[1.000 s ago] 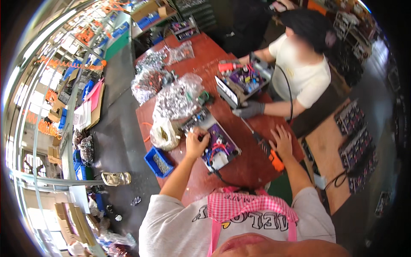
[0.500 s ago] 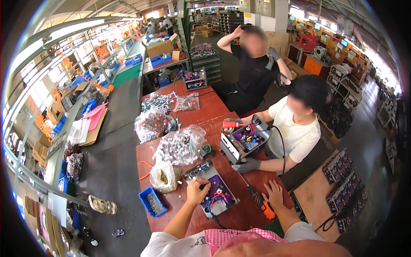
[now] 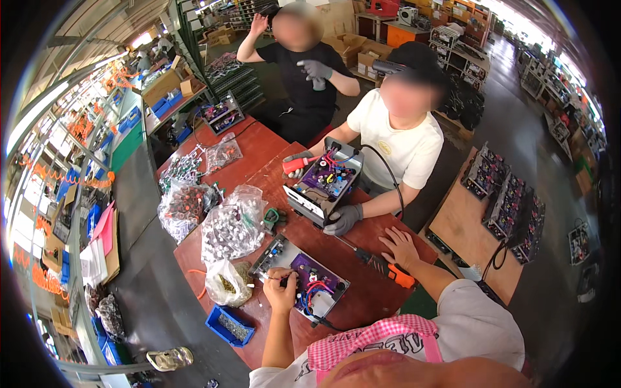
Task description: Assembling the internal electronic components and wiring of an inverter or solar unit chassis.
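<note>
In front of me on the red table lies an open metal chassis with a purple circuit board (image 3: 312, 271) and red and blue wires. My left hand (image 3: 280, 289) is over its left part, fingers pinched together beside the purple board; what they hold, if anything, is too small to make out. My right hand (image 3: 400, 248) rests flat on the table to the right, fingers spread and holding nothing. Close to it lies an orange-and-black power screwdriver (image 3: 400, 277), its long shaft pointing toward the co-worker's unit.
Across the table a co-worker's gloved hand (image 3: 343, 220) steadies a tilted unit (image 3: 331, 173); the other holds a red-handled tool. On the left are a blue bin of screws (image 3: 231, 325), a bag of brass-coloured parts (image 3: 228, 282) and a bag of white parts (image 3: 234, 226). Several units (image 3: 508, 205) stand on a board at right.
The whole view has swung, so the table sits further left. My left hand stays pinched at the chassis, and my right hand stays flat. The seated co-worker's head has risen.
</note>
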